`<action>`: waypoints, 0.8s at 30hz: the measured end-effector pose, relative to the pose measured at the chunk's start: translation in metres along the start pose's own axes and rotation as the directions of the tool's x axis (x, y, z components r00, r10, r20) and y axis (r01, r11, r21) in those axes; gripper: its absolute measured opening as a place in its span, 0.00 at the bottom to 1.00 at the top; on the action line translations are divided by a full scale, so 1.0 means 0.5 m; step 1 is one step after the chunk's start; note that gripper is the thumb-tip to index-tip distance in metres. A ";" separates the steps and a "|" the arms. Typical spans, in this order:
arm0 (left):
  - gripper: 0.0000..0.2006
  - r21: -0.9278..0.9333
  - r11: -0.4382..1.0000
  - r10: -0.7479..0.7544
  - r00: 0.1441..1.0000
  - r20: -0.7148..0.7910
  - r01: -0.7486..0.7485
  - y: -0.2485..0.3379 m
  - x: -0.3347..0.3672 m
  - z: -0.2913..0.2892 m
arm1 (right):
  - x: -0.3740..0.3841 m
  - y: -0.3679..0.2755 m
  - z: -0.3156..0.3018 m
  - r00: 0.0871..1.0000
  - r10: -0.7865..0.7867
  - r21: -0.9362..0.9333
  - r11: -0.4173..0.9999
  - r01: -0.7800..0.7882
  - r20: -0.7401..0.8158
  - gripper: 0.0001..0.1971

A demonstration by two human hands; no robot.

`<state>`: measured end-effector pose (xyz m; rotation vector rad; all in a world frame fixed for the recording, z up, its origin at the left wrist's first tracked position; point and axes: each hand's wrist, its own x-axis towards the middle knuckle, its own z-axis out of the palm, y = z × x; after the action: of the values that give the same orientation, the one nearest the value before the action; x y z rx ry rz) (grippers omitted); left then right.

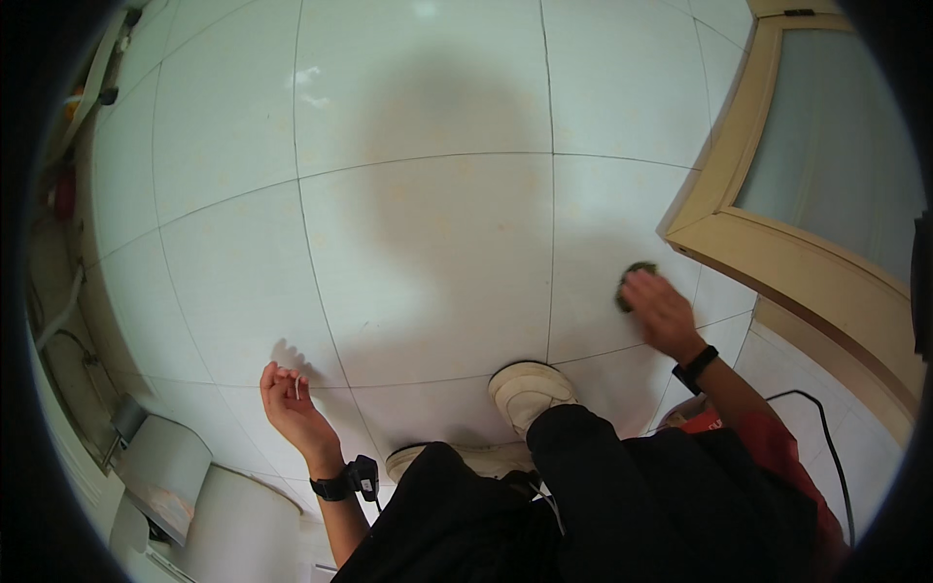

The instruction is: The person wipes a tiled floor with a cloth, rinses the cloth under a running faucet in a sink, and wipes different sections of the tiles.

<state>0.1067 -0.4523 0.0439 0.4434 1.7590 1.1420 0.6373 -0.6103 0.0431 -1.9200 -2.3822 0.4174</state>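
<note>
Pressed to the white tiled floor [437, 262] is a small dark green pad [637, 270], which looks like a scouring pad. My right hand [664, 309] covers most of it, fingers closed over it, close to the corner of a wood-framed door [705, 233]. On the other side, my left hand [292, 403] hangs above the floor with its fingers loosely bent and apart, holding nothing. Each wrist wears a black band; the left one carries a small black device [363, 476].
My pale shoes [530, 391] stand at the lower middle. The door's frosted panel [836, 146] fills the right side. A black cable [826, 437] curves down at lower right. A grey-white bin-like object [160, 466] is at lower left, with pipes [63, 311] along the left wall.
</note>
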 end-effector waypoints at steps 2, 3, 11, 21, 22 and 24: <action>0.17 0.001 1.000 -0.004 1.000 0.008 0.004 0.002 0.002 -0.004 | -0.039 0.042 -0.005 0.980 0.187 0.037 0.982 -0.185 -0.067 0.26; 0.17 0.003 1.000 -0.007 1.000 0.017 0.007 0.000 0.003 -0.005 | -0.052 0.055 -0.009 0.953 0.288 0.034 0.958 -0.286 -0.089 0.26; 0.17 0.017 1.000 -0.014 1.000 0.000 0.014 -0.007 0.004 -0.020 | 0.005 -0.006 -0.009 0.906 0.418 0.118 0.905 -0.410 -0.062 0.24; 0.17 0.011 1.000 -0.013 1.000 0.020 0.013 -0.004 0.003 -0.004 | 0.115 -0.190 0.022 0.975 -0.219 0.171 0.963 0.210 0.036 0.21; 0.17 0.014 1.000 -0.010 1.000 0.015 0.010 -0.004 0.002 -0.007 | 0.105 -0.181 0.026 0.960 -0.276 0.147 0.953 0.266 0.056 0.20; 0.17 0.015 1.000 -0.001 1.000 0.028 0.001 -0.004 0.002 -0.015 | 0.073 -0.141 0.026 0.941 -0.331 0.127 0.939 0.321 0.067 0.19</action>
<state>0.1002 -0.4561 0.0426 0.4653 1.7449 1.1173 0.5591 -0.5910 0.0429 -1.4501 -2.6027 0.6081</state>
